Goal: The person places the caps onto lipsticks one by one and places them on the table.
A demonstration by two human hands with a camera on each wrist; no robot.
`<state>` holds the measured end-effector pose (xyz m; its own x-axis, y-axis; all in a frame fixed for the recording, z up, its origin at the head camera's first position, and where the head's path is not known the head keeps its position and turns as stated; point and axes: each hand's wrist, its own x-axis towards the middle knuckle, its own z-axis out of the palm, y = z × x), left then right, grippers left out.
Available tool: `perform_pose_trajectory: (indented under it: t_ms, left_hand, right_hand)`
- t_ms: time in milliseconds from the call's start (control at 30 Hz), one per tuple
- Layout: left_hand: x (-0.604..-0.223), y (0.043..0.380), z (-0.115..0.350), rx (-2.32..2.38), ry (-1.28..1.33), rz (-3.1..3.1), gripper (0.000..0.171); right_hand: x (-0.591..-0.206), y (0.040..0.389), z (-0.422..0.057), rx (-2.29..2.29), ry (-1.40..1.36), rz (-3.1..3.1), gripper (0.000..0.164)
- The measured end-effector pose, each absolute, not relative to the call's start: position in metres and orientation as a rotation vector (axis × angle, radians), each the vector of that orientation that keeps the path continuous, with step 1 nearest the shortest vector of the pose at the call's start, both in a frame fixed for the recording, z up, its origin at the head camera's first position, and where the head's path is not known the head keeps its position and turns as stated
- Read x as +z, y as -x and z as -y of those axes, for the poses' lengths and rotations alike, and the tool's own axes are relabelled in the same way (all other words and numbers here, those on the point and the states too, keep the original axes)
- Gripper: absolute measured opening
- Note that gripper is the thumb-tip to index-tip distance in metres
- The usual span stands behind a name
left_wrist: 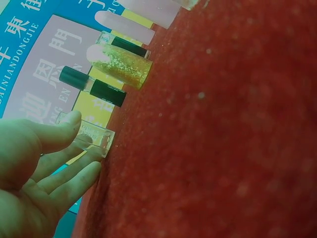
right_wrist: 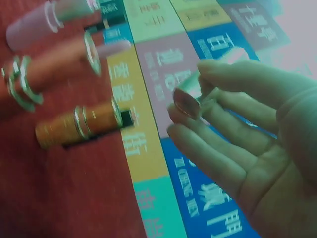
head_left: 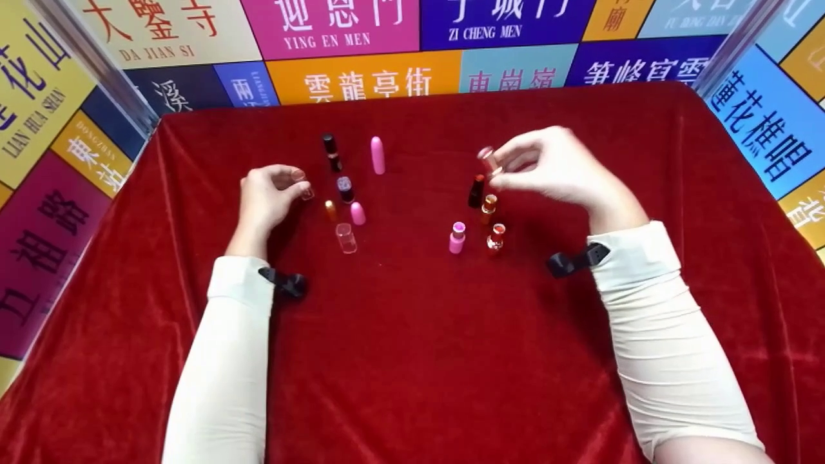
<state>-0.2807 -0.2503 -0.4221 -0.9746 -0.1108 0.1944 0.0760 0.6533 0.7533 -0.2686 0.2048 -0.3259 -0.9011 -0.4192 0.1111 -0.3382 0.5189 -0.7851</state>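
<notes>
My left hand [head_left: 267, 196] pinches a clear lipstick cap [left_wrist: 101, 140] between thumb and fingers at the left of the table; in the left wrist view its lower end meets or nearly meets the cloth. My right hand [head_left: 554, 167] holds a lipstick [head_left: 490, 161] in the air between thumb and fingertips, its rounded end showing in the right wrist view. Just below that hand stand a black lipstick [head_left: 476, 192] with a red tip, a gold lipstick [head_left: 488, 209], a red-and-gold lipstick [head_left: 495, 240] and a pink lipstick [head_left: 456, 238], all uncapped.
Right of my left hand stand a black cap-topped tube [head_left: 331, 153], a tall pink cap [head_left: 378, 155], a dark glittery cap [head_left: 345, 190], a small gold cap [head_left: 330, 210], a short pink cap [head_left: 358, 213] and another clear cap [head_left: 346, 238]. Red velvet cloth [head_left: 412, 361] covers the table; lettered panels [head_left: 361, 77] surround it.
</notes>
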Motion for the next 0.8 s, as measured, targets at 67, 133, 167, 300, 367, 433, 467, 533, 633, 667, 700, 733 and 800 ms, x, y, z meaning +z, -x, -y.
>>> perform_pose_trajectory:
  t_ms: [67, 133, 167, 300, 367, 433, 467, 533, 633, 667, 700, 733, 800]
  left_hand:
    - [-0.422, 0.281, 0.251, -1.214, -0.025, 2.651, 0.023]
    - [-0.422, 0.281, 0.251, -1.216, -0.029, 2.651, 0.023]
    - [-0.422, 0.281, 0.251, -1.215, -0.033, 2.651, 0.023]
    - [-0.421, 0.280, 0.249, -1.292, -0.093, 2.625, 0.024]
    - [-0.420, 0.280, 0.248, -1.392, -0.143, 2.587, 0.026]
    - [-0.418, 0.279, 0.247, -1.515, -0.196, 2.531, 0.028]
    - [-0.416, 0.279, 0.247, -1.569, -0.217, 2.500, 0.029]
    - [-0.412, 0.278, 0.246, -1.641, -0.241, 2.443, 0.030]
    - [-0.400, 0.278, 0.245, -1.723, -0.260, 2.349, 0.030]
    - [-0.396, 0.277, 0.244, -1.765, -0.256, 2.296, 0.029]
    - [-0.391, 0.277, 0.243, -1.816, -0.251, 2.237, 0.027]
    - [-0.385, 0.276, 0.241, -1.866, -0.239, 2.170, 0.025]
    - [-0.374, 0.273, 0.235, -1.989, -0.199, 2.020, 0.021]
  right_hand:
    - [-0.325, 0.265, -0.198, -1.301, 0.698, -2.623, 0.029]
    - [-0.325, 0.263, -0.193, -1.277, 0.712, -2.610, 0.029]
    - [-0.324, 0.263, -0.192, -1.273, 0.710, -2.612, 0.028]
    - [-0.324, 0.262, -0.191, -1.280, 0.702, -2.618, 0.027]
    - [-0.324, 0.262, -0.192, -1.283, 0.699, -2.617, 0.027]
    - [-0.324, 0.262, -0.192, -1.282, 0.696, -2.616, 0.027]
    - [-0.324, 0.262, -0.192, -1.278, 0.695, -2.619, 0.026]
    - [-0.324, 0.262, -0.192, -1.277, 0.693, -2.621, 0.026]
    - [-0.324, 0.262, -0.192, -1.278, 0.694, -2.629, 0.025]
    - [-0.324, 0.262, -0.191, -1.279, 0.697, -2.630, 0.025]
    - [-0.324, 0.262, -0.191, -1.283, 0.700, -2.629, 0.024]
    - [-0.324, 0.262, -0.191, -1.284, 0.704, -2.629, 0.024]
    - [-0.324, 0.261, -0.190, -1.282, 0.714, -2.629, 0.024]
